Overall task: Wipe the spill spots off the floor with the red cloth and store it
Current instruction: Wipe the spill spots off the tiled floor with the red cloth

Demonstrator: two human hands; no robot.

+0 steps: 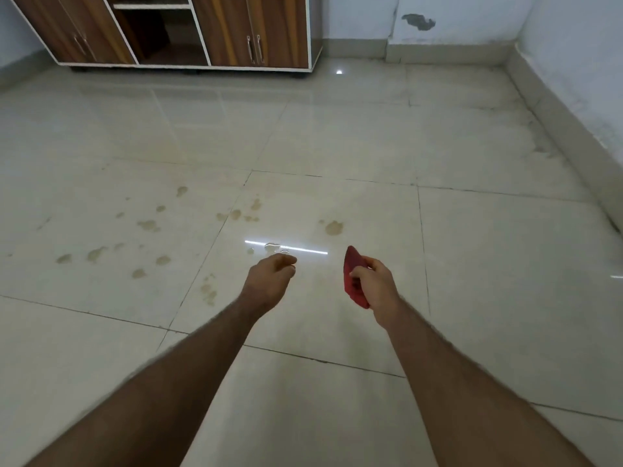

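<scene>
Brownish spill spots (pixel 148 225) dot the glossy beige tiled floor (pixel 488 257), left of centre | your left hand (pixel 269 281), centre frame, is loosely curled, holding nothing | your right hand (pixel 372 284), just right, grips the bunched red cloth (pixel 354 276) above the floor.

Glossy pale floor tiles (pixel 354 136) mirror the lights, the red cloth (pixel 354 267) looks soft and matt, and the cabinet (pixel 229 28) shows streaked wood-grain doors with shiny metal handles (pixel 254 48).
</scene>
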